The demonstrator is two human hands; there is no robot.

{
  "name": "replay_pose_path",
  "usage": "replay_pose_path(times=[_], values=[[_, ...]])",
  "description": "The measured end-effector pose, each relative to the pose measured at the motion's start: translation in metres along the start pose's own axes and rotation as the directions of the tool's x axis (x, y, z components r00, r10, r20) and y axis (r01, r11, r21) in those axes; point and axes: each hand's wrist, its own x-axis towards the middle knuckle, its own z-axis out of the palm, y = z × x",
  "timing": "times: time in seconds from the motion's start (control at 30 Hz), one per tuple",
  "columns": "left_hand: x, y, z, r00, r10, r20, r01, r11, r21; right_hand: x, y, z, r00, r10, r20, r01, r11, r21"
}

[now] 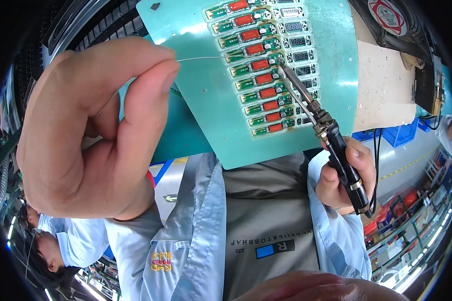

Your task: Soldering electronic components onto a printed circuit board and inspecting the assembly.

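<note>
My left hand (93,135) is closed in a pinch on a thin solder wire (201,58). The wire reaches right, toward a row of small green circuit boards (240,68), each with a red block-shaped part and a dark digit display. In my right hand (365,165) is a black-handled soldering iron (341,153), with a thin metal tube alongside its shaft. Its tip is at one board in the middle of the row, near the end of the wire; whether they touch I cannot tell. The boards sit in slots of a green plate (196,100).
Right of the plate lies a beige board surface (384,85), with a dark device bearing a round red-and-white label (386,17) behind it. A black cable (377,165) hangs by my right hand. Blue bins (402,136) stand lower right. Another person (75,243) is at lower left.
</note>
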Motion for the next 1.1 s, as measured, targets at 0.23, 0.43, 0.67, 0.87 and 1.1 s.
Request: replay_pose_path(times=[0.23,0.43,0.67,0.87,1.1], values=[[0.003,-0.001,0.001,0.999,0.028,0.044,-0.03,0.999,0.041,0.0,0.003,-0.001,1.0,0.004,0.01,-0.003,1.0,-0.03],[0.004,-0.005,0.004,0.995,0.091,0.03,-0.092,0.995,0.038,0.0,0.005,0.002,1.0,-0.024,-0.015,0.024,1.0,0.014],[0.006,-0.007,0.005,0.991,0.1,0.086,-0.102,0.995,0.015,0.004,0.003,0.003,0.999,-0.041,-0.002,0.041,0.999,0.01],[0.004,-0.007,0.003,0.995,0.078,0.061,-0.079,0.997,0.008,0.004,0.003,0.003,0.999,-0.033,-0.017,0.034,0.999,0.015],[0.0,-0.008,0.005,0.998,0.059,0.019,-0.059,0.998,0.011,0.004,0.002,0.001,1.0,-0.021,-0.004,0.021,1.0,0.009]])
